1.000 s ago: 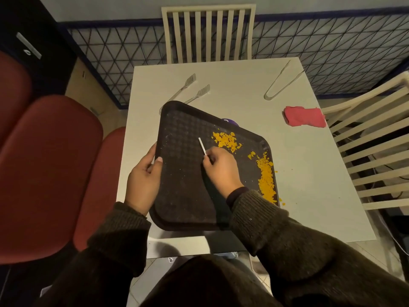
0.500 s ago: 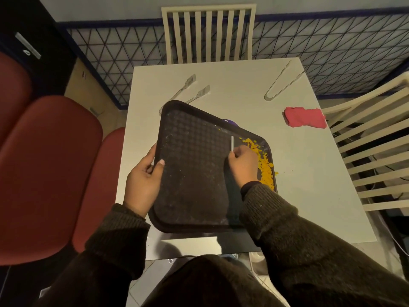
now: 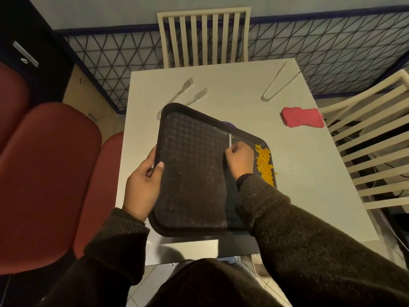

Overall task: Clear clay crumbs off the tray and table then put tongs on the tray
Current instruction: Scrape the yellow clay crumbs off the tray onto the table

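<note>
A dark textured tray (image 3: 190,173) lies on the white table (image 3: 309,173), its near edge over the table's front. My left hand (image 3: 143,182) grips the tray's left rim. My right hand (image 3: 240,159) holds a thin white scraper (image 3: 230,140) upright on the tray's right part. Orange clay crumbs (image 3: 263,165) are heaped along the tray's right rim, and a few crumbs (image 3: 276,173) lie on the table beside it. Clear tongs (image 3: 183,94) with toothed ends lie behind the tray at the left. A second pair of tongs (image 3: 276,85) lies at the table's far right.
A pink cloth (image 3: 302,117) lies right of the tray. Something purple (image 3: 226,123) peeks out behind the tray's far rim. White slatted chairs stand at the far side (image 3: 203,38) and right side (image 3: 371,138). Red chairs (image 3: 48,173) are at the left.
My right hand swept the scraper rightward across the tray, pushing the scattered orange crumbs into one heap against the right rim. My left hand kept its grip on the left rim.
</note>
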`<state>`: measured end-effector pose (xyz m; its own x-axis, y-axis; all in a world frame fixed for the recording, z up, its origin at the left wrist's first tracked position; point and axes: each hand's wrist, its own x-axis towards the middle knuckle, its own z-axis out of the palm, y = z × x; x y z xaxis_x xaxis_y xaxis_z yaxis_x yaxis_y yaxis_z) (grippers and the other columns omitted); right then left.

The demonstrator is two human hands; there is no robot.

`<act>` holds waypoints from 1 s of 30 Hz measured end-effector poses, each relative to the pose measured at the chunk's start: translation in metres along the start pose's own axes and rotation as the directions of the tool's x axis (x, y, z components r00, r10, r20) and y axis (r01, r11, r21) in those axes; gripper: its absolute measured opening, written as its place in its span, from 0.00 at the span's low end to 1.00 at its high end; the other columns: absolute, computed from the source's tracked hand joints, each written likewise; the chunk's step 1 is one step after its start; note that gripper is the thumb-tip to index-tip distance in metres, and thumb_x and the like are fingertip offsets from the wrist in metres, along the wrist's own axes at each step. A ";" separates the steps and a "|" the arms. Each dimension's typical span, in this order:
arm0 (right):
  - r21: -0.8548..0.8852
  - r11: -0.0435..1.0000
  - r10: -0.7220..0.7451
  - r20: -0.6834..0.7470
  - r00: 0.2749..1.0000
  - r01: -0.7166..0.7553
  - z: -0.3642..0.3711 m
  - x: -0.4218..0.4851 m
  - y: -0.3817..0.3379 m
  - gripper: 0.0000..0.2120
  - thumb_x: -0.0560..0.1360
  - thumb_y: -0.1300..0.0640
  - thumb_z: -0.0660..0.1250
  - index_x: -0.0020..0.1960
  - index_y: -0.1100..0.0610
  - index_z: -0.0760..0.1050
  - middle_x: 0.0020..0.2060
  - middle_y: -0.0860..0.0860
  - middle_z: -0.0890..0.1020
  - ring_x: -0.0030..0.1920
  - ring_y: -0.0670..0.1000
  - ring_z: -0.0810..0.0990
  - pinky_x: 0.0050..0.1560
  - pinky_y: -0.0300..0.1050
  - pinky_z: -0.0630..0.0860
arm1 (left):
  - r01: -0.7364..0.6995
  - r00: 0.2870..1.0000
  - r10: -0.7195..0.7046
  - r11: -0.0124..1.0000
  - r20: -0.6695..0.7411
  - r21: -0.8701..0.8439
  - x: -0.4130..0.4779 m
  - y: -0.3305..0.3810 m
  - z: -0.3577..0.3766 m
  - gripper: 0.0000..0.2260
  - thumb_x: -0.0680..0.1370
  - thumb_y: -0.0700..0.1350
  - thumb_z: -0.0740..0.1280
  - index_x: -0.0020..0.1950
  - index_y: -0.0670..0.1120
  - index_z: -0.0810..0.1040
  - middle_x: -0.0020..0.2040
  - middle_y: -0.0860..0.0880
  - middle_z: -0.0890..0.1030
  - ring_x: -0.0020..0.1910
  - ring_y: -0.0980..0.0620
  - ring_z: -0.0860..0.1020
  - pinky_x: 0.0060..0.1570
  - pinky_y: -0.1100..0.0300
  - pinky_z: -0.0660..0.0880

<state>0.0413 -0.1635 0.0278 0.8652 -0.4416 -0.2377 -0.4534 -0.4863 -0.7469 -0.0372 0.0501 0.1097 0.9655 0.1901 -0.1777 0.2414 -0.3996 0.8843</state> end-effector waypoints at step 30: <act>0.240 0.970 0.047 -0.049 0.998 -0.034 -0.053 -0.053 0.071 0.06 0.76 0.63 0.61 0.43 0.60 0.75 0.39 0.53 0.79 0.41 0.51 0.76 0.41 0.43 0.71 | -0.029 0.994 0.042 0.991 0.100 -0.129 0.009 0.062 0.022 0.24 0.79 0.37 0.64 0.71 0.57 0.72 0.42 0.44 0.79 0.38 0.59 0.78 0.39 0.73 0.74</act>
<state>-0.0483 -0.2145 0.0202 0.8311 -0.5006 -0.2420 -0.4181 -0.2758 -0.8655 -0.0112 0.0074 0.1539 0.9798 0.0825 -0.1822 0.1984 -0.2860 0.9375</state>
